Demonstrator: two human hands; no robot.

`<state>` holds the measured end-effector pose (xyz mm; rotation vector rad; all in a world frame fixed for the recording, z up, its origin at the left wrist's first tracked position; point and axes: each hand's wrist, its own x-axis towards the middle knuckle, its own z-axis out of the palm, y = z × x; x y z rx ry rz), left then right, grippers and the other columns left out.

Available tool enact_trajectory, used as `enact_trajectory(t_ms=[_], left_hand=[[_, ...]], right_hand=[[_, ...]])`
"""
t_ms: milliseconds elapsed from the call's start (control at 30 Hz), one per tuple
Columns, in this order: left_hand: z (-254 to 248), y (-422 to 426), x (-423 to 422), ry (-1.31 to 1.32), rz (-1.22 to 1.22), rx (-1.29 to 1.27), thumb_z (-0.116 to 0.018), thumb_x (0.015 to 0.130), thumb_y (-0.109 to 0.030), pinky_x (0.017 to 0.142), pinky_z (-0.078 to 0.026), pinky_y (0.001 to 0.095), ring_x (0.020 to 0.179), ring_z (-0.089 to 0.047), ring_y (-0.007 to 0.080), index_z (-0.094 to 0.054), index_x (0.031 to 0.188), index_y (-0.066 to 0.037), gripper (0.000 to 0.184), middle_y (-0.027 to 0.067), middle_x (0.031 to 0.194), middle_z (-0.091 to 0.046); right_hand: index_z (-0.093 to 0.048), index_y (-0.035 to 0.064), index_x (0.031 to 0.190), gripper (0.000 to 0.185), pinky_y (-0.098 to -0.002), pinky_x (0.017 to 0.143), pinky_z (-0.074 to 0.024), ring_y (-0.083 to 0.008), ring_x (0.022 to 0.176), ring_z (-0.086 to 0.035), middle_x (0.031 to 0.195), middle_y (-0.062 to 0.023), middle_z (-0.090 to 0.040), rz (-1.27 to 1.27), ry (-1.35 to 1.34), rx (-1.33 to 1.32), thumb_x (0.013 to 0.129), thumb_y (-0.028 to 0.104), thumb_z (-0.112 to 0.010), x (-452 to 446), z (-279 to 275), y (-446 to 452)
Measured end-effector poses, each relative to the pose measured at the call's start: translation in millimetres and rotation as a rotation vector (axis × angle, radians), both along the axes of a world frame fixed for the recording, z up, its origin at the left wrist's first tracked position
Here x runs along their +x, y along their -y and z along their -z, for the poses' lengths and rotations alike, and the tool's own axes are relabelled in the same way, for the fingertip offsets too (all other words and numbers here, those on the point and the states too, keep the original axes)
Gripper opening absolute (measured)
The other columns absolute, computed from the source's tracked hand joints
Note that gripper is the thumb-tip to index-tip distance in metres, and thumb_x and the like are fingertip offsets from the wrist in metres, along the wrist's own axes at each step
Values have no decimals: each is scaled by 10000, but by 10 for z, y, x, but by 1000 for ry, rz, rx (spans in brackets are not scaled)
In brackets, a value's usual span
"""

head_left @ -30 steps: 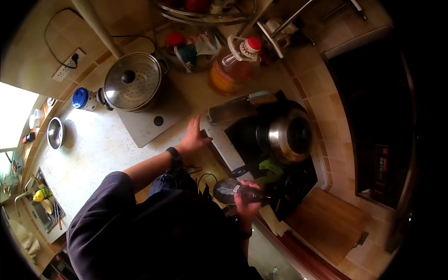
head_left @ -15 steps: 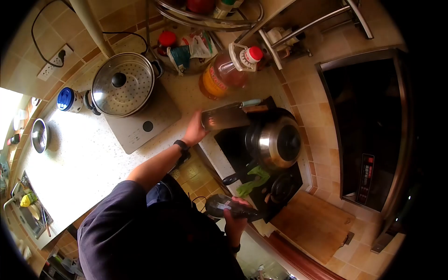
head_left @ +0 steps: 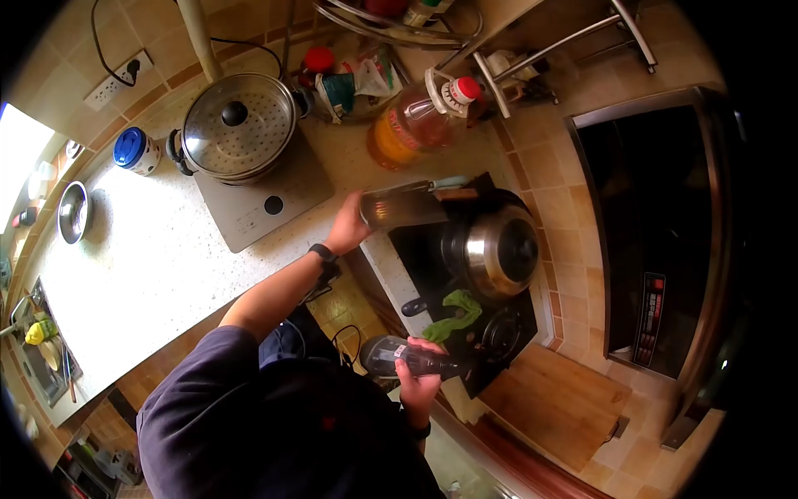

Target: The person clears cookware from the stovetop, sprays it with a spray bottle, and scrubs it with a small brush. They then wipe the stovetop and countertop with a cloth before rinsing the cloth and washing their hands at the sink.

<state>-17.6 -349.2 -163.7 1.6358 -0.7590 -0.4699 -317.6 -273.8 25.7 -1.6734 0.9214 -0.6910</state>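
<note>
In the head view my right hand (head_left: 418,382) is wrapped around a dark glass bottle (head_left: 382,356) with a small pale label. The bottle lies tilted in front of my body, its neck toward the stove. My left hand (head_left: 349,224) grips the near end of a dark, shiny knife holder (head_left: 403,208) at the counter's edge; some of its fingers are hidden. A light-blue handle (head_left: 449,182) shows at the holder's far end.
A steel pot (head_left: 509,251), a green cloth (head_left: 457,314) and a black pan handle (head_left: 413,307) are on the black stove. A lidded steamer pot (head_left: 238,133) sits on an induction plate (head_left: 249,224). An oil jug (head_left: 403,129) stands behind. A cutting board (head_left: 555,399) lies right.
The view has shifted slightly. The dark bottle in my right hand has turned a little and moved slightly up and left. My left hand stays at the knife holder.
</note>
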Motion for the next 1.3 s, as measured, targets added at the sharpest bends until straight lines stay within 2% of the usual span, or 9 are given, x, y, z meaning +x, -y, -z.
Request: enact_trajectory(t_ms=[667, 800, 833, 933, 967, 1067, 1100, 1200, 1300], left_hand=[[-672, -874, 37, 113, -181, -48, -868, 737, -152, 977, -511, 427, 1142, -621, 387, -540, 1297, -11, 664, 217, 1206, -618], [-941, -1367, 20, 108, -229, -69, -859, 749, -152, 948, -524, 425, 1105, -638, 383, -539, 1285, -13, 640, 217, 1170, -626], [-976, -1511, 28, 131, -267, -53, -870, 728, -125, 972, -503, 367, 1082, -632, 269, -546, 1279, -24, 647, 144, 1154, -639], [-1249, -2060, -43, 97, -341, -46, -861, 770, -165, 935, -527, 397, 1063, -659, 295, -558, 1268, -9, 603, 176, 1139, -649], [-1309, -2255, -91, 33, -362, -101, -869, 764, -156, 932, -526, 377, 1053, -652, 245, -568, 1259, -8, 599, 149, 1132, -655], [-1505, -2924, -143, 48, -450, -11, -877, 761, -150, 935, -527, 375, 1052, -642, 219, -562, 1270, -8, 615, 134, 1145, -656], [-1567, -3118, -208, -48, -507, -68, -838, 771, -84, 971, -500, 335, 1055, -599, 178, -543, 1286, -20, 598, 89, 1131, -635], [-1731, -3617, -362, -88, -676, -114, -902, 771, -197, 926, -517, 339, 1056, -589, 183, -533, 1298, -39, 662, 100, 1145, -619], [-1433, -4177, -318, 0, -882, -13, -910, 779, -214, 879, -532, 327, 1034, -633, 190, -525, 1288, -29, 665, 113, 1122, -645]], right_hand=[[-504, 1, 1277, 551, -427, 1043, -494, -284, 1192, -609, 1261, -177, -618, -77, 125, -29, 813, -9, -800, -23, 17, 12], [-515, 4, 1269, 544, -418, 1042, -492, -275, 1184, -613, 1246, -164, -633, -145, 143, -57, 810, 3, -807, 63, -31, 42], [-524, 6, 1264, 534, -411, 1039, -492, -266, 1169, -616, 1244, -158, -637, -169, 125, -64, 811, 13, -807, 81, -27, 47], [-530, 12, 1267, 538, -403, 1038, -491, -257, 1153, -616, 1247, -156, -636, -264, 116, -73, 808, 26, -810, 194, -98, 23], [-533, 18, 1269, 547, -397, 1032, -497, -248, 1141, -614, 1251, -159, -632, -293, 142, -45, 802, 33, -817, 225, -87, 7], [-534, 20, 1265, 558, -392, 1019, -508, -243, 1139, -610, 1242, -155, -627, -402, 210, 1, 798, 76, -836, 423, 25, -63], [-536, 22, 1260, 557, -388, 1020, -506, -242, 1132, -610, 1233, -148, -628, -426, 222, 26, 801, 97, -842, 499, 32, -112], [-539, 24, 1257, 551, -385, 1015, -506, -240, 1126, -609, 1236, -142, -628, -539, 224, 77, 803, 99, -842, 691, -3, -168], [-547, 35, 1236, 520, -383, 1009, -508, -234, 1118, -613, 1231, -131, -633, -622, 230, 109, 802, 75, -831, 900, -23, -347]])
